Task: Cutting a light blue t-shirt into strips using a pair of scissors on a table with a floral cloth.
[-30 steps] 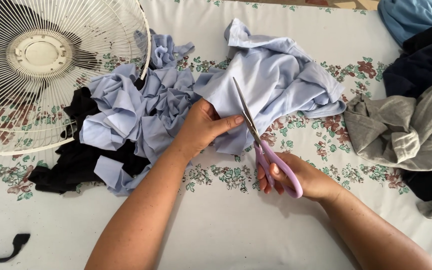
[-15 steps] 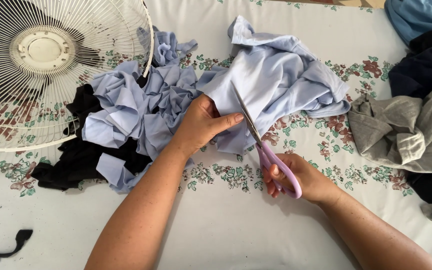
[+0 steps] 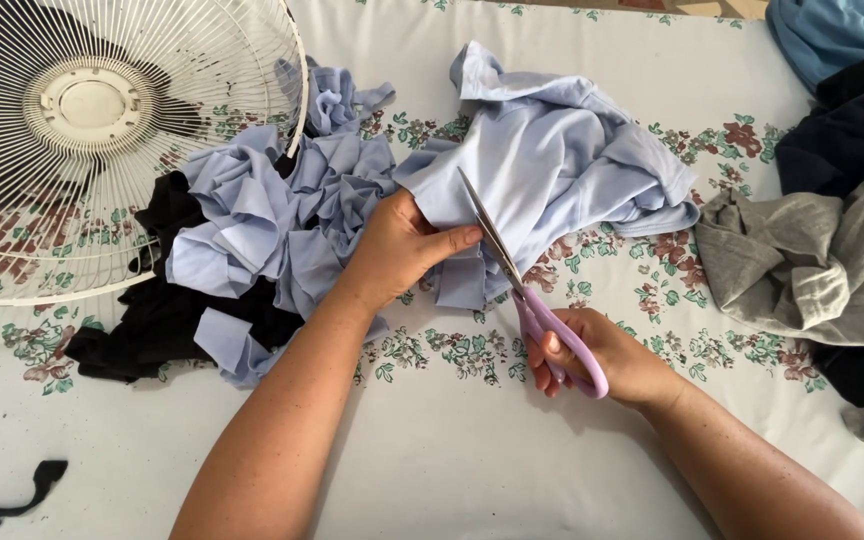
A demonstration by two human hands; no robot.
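Scissors (image 3: pixel 537 305) with purple handles sit gripped in the right hand (image 3: pixel 602 355), blades in light-blue cloth (image 3: pixel 552 165); left hand (image 3: pixel 402 245) fingers pinch its edge.

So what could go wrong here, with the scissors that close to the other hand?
The left hand pinches the light blue cloth right beside the blades of the purple-handled scissors, so a fingertip might get nicked. The cloth is bunched in folds, so the blades could catch layers underneath. The floral tablecloth lies directly below and might get snipped too.
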